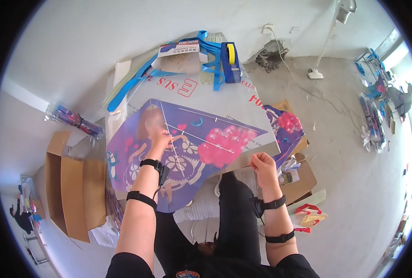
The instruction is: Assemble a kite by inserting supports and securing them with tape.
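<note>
My left hand (161, 140) bends over the purple sheet (190, 155), its grip hidden. My right (264, 167), fingertips together, hovers by the table's (206, 99) right corner. Pink-printed, the sheet overhangs the near edge.

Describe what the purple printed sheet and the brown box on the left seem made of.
Purple printed sheet: perhaps thin synthetic fabric or film, smooth, low sheen; its edges look thin.
Brown box: likely cardboard, matte, with stiff creased flaps.

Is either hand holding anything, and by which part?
The left hand is over the purple printed sheet, beside its white rods; whether it grips them cannot be told. Nothing clear shows in the right hand.
</note>
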A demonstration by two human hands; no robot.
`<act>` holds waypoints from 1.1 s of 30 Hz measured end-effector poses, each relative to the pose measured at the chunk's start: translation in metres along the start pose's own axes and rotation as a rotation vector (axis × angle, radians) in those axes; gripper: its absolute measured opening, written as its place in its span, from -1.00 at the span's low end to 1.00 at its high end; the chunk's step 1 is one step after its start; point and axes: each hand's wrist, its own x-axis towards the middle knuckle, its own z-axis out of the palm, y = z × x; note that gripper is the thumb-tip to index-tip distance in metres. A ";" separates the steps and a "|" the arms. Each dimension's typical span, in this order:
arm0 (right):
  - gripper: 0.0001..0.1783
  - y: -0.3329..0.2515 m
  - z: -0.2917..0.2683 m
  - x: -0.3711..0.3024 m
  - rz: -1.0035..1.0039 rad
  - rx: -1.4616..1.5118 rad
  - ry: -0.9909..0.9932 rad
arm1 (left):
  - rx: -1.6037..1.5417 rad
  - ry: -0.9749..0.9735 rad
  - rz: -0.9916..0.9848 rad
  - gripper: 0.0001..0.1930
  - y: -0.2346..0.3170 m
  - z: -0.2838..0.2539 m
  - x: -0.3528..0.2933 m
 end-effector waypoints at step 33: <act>-0.94 0.022 0.023 -0.026 -0.016 0.037 0.058 | -0.357 -0.236 0.311 -0.89 0.217 0.239 0.112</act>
